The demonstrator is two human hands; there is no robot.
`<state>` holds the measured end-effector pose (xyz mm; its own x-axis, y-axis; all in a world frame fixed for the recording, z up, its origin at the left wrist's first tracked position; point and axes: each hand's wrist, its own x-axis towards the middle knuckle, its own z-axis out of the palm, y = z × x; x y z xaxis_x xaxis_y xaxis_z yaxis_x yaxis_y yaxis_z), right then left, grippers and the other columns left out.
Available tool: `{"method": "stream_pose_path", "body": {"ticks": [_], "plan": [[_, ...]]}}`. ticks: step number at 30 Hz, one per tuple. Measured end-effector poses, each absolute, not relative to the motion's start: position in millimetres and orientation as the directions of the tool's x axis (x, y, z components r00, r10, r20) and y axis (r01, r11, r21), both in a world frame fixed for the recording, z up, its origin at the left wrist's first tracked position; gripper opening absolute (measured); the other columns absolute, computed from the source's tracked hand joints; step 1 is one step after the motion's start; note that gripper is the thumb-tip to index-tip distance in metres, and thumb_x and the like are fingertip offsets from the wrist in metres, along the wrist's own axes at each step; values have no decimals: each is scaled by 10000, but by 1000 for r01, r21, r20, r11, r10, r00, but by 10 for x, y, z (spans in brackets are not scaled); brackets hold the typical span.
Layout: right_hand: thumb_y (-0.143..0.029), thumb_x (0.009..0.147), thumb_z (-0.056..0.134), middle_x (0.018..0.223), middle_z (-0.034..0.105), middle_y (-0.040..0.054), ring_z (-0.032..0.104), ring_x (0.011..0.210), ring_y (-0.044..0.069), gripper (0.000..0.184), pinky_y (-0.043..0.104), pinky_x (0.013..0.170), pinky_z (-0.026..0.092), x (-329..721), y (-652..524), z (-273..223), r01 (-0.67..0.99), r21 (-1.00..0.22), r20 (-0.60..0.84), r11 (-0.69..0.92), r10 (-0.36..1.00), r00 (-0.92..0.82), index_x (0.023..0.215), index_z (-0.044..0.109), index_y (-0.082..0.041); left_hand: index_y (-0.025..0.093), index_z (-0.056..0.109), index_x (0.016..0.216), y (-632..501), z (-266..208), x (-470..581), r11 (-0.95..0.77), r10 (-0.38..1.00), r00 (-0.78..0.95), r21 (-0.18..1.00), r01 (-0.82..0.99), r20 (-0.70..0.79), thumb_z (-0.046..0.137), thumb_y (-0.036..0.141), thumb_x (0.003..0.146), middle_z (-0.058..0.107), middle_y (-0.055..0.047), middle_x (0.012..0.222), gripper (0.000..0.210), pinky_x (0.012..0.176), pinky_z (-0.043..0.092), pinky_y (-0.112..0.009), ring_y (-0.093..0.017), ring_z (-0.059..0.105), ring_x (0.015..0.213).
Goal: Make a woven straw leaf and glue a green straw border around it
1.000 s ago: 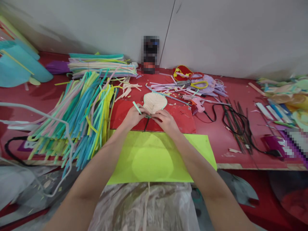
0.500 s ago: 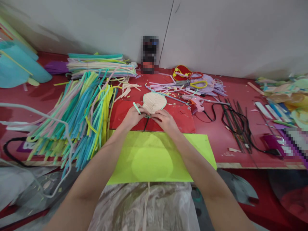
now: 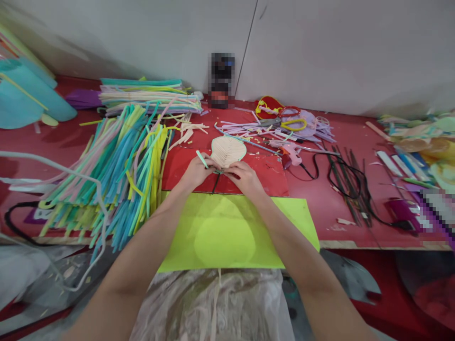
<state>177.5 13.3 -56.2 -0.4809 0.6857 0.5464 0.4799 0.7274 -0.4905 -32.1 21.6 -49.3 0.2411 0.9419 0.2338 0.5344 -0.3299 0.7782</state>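
A cream leaf shape (image 3: 228,149) with a ribbed surface and a thin green edge lies over the red board (image 3: 265,175). At its lower left edge, my left hand (image 3: 199,170) is closed, fingertips pinching the base. A short pale green strip (image 3: 202,159) sticks up from between its fingers. My right hand (image 3: 244,176) pinches the leaf's base from the other side, its thumb and fingers close to the left fingertips. Below the leaf, a dark thin stem (image 3: 215,183) points toward me. My fingers partly hide the join between stem and leaf.
Bundles of coloured fuzzy stems (image 3: 117,161) fill the left side. Behind the leaf lie yellow-handled scissors (image 3: 293,124) and lilac strips (image 3: 238,129). A pink glue gun (image 3: 292,154) with a black cord (image 3: 359,189) sits right. A yellow-green sheet (image 3: 227,232) overhangs the front edge.
My right hand's fingers have shifted very slightly at the leaf's base. The left hand and the leaf look the same.
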Motion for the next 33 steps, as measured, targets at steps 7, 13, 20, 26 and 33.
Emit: {"method": "stream_pose_path", "body": {"ticks": [7,13,20,26,33], "plan": [[-222,908,596,919,661,61,611,901,186,142,341,837,516,1777,136,-577,488,-520,516,701,713,-475,959,728,-228,235,763,819,198,-462,-327,-353,933,262,768,534,246,611,90,783,604,-21,892,213,875,494,-325,-160,606,878],[-216,902,606,921,660,54,610,901,182,131,337,840,516,1777,139,-580,504,-508,513,699,715,-475,952,727,-232,224,752,792,175,-431,-311,-344,936,264,762,549,232,608,81,773,611,-22,892,204,882,486,-324,-163,606,883],[-207,898,610,921,672,60,614,898,179,127,333,837,517,1769,135,-567,490,-520,522,700,714,-466,936,731,-220,198,535,1272,263,-415,-365,-133,987,-36,916,380,158,661,156,779,655,-16,904,511,787,514,-288,-145,639,812],[-224,897,616,914,664,52,616,908,175,119,330,858,516,1767,134,-582,493,-542,520,681,732,-440,912,733,-232,291,380,1374,-2,-35,-446,-238,569,-560,772,589,603,582,240,887,407,-76,1436,530,1100,373,-400,-224,394,1357],[-225,900,607,904,669,61,620,891,182,131,338,840,525,1769,148,-585,488,-537,523,688,726,-447,917,737,-228,233,630,1074,-82,-148,-114,-389,866,72,575,720,495,596,194,879,637,-52,1038,202,946,460,-383,-219,586,1029]]}}
